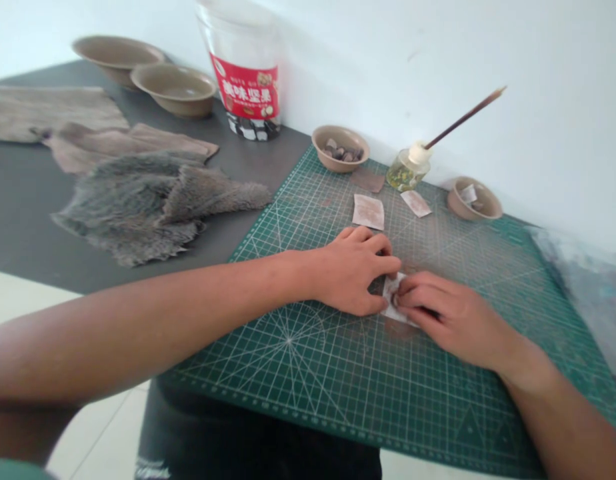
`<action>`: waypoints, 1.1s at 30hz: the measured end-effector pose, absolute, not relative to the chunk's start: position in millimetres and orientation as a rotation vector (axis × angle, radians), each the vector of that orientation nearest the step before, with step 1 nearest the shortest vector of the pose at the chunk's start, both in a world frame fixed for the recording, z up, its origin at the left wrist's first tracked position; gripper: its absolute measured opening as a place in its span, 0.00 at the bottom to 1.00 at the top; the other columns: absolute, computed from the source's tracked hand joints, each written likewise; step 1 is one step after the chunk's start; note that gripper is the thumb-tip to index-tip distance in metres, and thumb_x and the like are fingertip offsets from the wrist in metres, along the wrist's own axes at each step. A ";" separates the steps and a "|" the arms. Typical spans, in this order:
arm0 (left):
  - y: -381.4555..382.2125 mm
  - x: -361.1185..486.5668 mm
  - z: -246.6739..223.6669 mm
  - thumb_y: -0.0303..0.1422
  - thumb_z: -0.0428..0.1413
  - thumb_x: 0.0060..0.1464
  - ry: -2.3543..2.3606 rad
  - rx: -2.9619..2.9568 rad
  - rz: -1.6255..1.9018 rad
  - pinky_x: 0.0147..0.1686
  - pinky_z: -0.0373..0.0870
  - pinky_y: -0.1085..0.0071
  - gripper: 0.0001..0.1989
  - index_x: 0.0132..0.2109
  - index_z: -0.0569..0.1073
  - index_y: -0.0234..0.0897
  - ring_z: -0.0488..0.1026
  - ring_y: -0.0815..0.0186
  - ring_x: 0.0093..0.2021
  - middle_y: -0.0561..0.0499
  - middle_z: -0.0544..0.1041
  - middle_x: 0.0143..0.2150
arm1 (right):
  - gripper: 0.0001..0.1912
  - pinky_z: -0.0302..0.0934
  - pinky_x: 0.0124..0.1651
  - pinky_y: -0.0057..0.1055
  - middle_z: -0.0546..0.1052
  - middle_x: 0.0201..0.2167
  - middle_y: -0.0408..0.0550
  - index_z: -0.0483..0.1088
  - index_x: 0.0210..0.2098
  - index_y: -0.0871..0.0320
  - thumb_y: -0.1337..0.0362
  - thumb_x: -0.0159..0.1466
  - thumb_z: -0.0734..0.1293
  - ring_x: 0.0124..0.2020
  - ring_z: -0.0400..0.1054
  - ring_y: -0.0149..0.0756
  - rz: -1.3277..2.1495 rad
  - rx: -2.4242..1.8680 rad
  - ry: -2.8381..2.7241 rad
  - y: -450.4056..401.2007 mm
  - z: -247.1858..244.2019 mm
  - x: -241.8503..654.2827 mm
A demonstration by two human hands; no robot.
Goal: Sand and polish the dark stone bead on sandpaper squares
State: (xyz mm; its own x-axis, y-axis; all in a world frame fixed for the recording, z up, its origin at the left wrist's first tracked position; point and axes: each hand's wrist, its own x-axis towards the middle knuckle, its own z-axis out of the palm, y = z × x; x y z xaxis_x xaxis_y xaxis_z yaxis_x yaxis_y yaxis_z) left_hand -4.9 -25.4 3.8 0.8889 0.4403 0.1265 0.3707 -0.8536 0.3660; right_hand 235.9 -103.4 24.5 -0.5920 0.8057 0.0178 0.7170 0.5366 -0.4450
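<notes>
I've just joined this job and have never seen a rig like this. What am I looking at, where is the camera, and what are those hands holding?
There is no machine here. This one picture comes from a camera worn on a person's head, looking forward and down, so the arms are the wearer's own. The left hand and right hand together hold a small pale square piece on a green cutting mat. Farther along the mat lie two more pale squares, a bowl of small dark lumps and a small glass bottle with a thin stick in it. To the left, on the dark table, lie grey furry pelts.
</notes>
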 end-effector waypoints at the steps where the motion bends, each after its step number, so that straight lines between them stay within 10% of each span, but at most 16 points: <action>1: -25.3 -4.9 4.0 0.45 0.57 0.55 0.606 2.718 0.293 0.58 0.59 0.48 0.21 0.53 0.73 0.43 0.63 0.47 0.57 0.44 0.68 0.59 | 0.07 0.67 0.47 0.38 0.77 0.44 0.48 0.73 0.39 0.53 0.66 0.70 0.63 0.44 0.73 0.39 0.518 -1.346 -2.516 -102.8 24.5 235.9; 33: -25.8 -4.3 1.9 0.46 0.57 0.54 0.610 2.729 0.307 0.56 0.60 0.49 0.21 0.52 0.74 0.43 0.64 0.46 0.56 0.43 0.68 0.59 | 0.07 0.65 0.43 0.35 0.76 0.41 0.46 0.71 0.37 0.53 0.65 0.71 0.63 0.40 0.71 0.36 0.689 -1.354 -2.559 -104.7 24.4 233.3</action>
State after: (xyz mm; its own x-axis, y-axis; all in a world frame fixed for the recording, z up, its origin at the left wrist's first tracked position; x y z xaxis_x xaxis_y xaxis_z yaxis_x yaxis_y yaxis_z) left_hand -4.3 -25.8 1.9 0.8851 0.4450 0.1361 0.3746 -0.8548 0.3591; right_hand 233.3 -104.7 24.4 -0.5749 0.8154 -0.0677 0.7391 0.4820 -0.4706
